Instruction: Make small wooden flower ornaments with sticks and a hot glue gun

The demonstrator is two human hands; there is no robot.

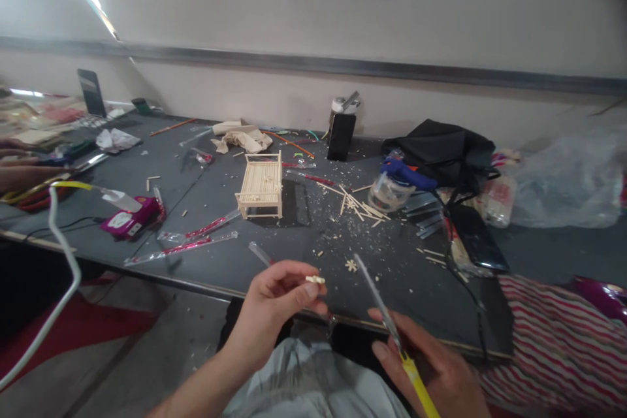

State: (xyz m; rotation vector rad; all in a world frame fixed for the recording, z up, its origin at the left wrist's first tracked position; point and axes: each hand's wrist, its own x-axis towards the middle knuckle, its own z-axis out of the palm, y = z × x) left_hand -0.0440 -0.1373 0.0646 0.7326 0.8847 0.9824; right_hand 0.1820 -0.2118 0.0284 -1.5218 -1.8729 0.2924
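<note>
In front of the table edge, my left hand [287,294] pinches a small pale wooden piece [315,279] between thumb and fingers; its shape resembles a little cluster of short sticks. My right hand [426,356] is wrapped round a yellow-handled tool with a long, narrow metal blade [375,290], pointing up and away. I cannot make out its exact kind. A small star-shaped piece of wooden sticks [351,266] lies on the table near the blade tip. Farther back stands a miniature wooden bed [259,186] built from thin sticks, with small star shapes on it.
Loose wooden sticks [360,206] and chips litter the dark table [210,176]. A blue glue gun [406,173] rests on a plastic tub [386,194]. Phones, a black bag [441,147], glue-stick wrappers and a purple device [130,217] lie around. Another person's hands [17,170] are at far left.
</note>
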